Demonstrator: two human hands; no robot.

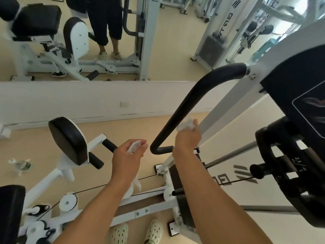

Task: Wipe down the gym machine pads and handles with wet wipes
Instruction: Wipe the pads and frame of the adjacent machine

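Observation:
A long curved black handle (pixel 193 95) of the white gym machine runs from the upper right down to the centre. My right hand (pixel 188 138) grips a crumpled white wet wipe (pixel 185 125) and holds it against the lower stretch of that handle. My left hand (pixel 130 155) holds a small white flat pack (pixel 134 146) in curled fingers, just left of the handle's lower bend. A round black pad (pixel 68 140) on a white arm stands further left, apart from both hands.
A wall mirror (pixel 105 37) fills the top of the view, above a low white wall. The black weight stack housing (pixel 299 120) crowds the right. A water bottle (pixel 21 165) lies on the floor at left. A black seat pad (pixel 10 212) sits at the lower left.

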